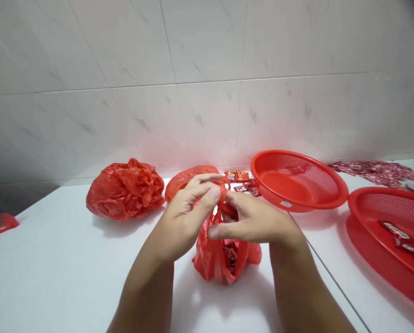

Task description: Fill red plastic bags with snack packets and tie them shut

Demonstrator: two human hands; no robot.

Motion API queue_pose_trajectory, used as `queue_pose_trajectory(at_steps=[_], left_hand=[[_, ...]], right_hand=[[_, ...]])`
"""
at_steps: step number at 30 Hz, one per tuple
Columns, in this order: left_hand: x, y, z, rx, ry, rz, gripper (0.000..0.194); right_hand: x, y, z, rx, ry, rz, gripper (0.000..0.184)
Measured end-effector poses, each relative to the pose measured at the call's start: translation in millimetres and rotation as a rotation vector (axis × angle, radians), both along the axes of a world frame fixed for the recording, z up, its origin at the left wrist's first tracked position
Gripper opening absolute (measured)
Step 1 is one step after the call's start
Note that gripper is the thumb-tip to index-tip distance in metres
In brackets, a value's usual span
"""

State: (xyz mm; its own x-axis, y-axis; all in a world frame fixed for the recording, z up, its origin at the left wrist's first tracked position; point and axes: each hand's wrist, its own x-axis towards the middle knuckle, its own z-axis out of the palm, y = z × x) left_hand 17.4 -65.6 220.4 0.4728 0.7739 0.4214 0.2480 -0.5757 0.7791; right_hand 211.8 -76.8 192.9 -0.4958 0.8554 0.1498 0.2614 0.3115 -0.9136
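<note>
A red plastic bag (207,259) stands upright on the white table, with small red packets (230,254) showing through its gap. Above it, my left hand (189,212) pinches the bag's gathered top between thumb and fingers. My right hand (250,219) comes in from the other side, its fingers curled around the bag's handles. Both hands are close together, and the bag's top passes between them. The fingertips of my right hand are partly hidden behind the plastic.
At the back left lies a crumpled red bag (125,192), with another red bag (189,175) beside it. Several packets (238,176) lie near the wall. A red basket (297,185) stands right of them; a second basket (376,240) holds packets. More packets (380,173) spread behind.
</note>
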Motion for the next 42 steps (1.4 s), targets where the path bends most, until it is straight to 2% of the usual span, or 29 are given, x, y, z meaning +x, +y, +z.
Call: queue_pose_trajectory(at_steps=[2,3,6,9,11,12,15,18,20,22,23,24,27,28,29,30,32,34,36,39,42], left_hand=[[4,-2,-0.3,-0.031,0.052,-0.060,0.042],[4,-2,0.1,-0.034,0.066,-0.079,0.041],[-2,-1,1.0,-0.009,0.046,-0.041,0.036],[-8,5,-1.2,-0.037,-0.029,0.030,0.017],[-9,8,-3.8,-0.098,-0.011,0.019,0.028],[-8,9,-5.1,-0.118,0.015,0.017,0.027],[-3,10,-7.2,-0.081,0.065,0.085,0.010],[-1,9,-6.0,-0.006,0.065,0.172,0.014],[-3,7,-4.4,-0.002,0.051,0.156,0.010],[-7,4,-3.2,-0.019,0.047,0.081,0.009],[-10,2,-3.1,-0.014,0.053,0.051,0.013],[-11,0,-3.3,0.005,0.066,0.037,0.025],[-14,-4,-5.3,0.060,0.181,0.037,0.092],[-13,-4,-5.9,0.041,0.241,0.018,0.108],[-12,-4,-6.4,0.003,0.300,-0.010,0.114],[-10,-4,-6.7,-0.038,0.346,-0.036,0.109],[-7,-2,-6.6,-0.079,0.373,-0.055,0.084],[-4,-1,-6.3,-0.067,0.367,-0.048,0.060],[-2,0,-6.2,-0.069,0.368,-0.050,0.046],[-1,0,-6.6,-0.139,0.352,-0.053,0.036],[1,2,-7.6,-0.191,0.260,-0.046,0.035]], right_hand=[[-6,2,-0.2,0.014,0.014,0.017,0.025],[-6,4,-0.4,0.000,0.019,0.020,0.026],[-2,8,-2.2,-0.103,0.041,0.030,0.043],[7,10,-5.3,-0.173,0.144,0.042,0.054],[10,10,-7.0,-0.179,0.188,0.058,0.060],[11,9,-7.4,-0.177,0.188,0.055,0.062],[8,9,-7.4,-0.182,0.168,-0.011,0.062],[4,12,-8.6,-0.200,0.241,-0.086,0.060],[3,14,-10.6,-0.201,0.312,-0.128,0.058],[4,16,-12.4,-0.172,0.376,-0.147,0.055],[5,17,-12.8,-0.151,0.399,-0.130,0.053],[6,17,-12.8,-0.131,0.415,-0.093,0.050],[11,15,-10.3,-0.099,0.449,0.069,0.035],[13,14,-8.9,-0.090,0.443,0.116,0.030],[14,13,-7.5,-0.073,0.434,0.153,0.024],[15,12,-6.1,-0.045,0.416,0.179,0.020],[16,10,-3.9,0.029,0.350,0.177,0.011],[16,8,-2.8,0.119,0.250,0.077,0.005],[14,7,-2.8,0.233,0.122,-0.092,0.012],[10,7,-3.8,0.451,-0.014,-0.306,0.021],[5,9,-4.8,0.569,0.018,-0.378,0.022]])
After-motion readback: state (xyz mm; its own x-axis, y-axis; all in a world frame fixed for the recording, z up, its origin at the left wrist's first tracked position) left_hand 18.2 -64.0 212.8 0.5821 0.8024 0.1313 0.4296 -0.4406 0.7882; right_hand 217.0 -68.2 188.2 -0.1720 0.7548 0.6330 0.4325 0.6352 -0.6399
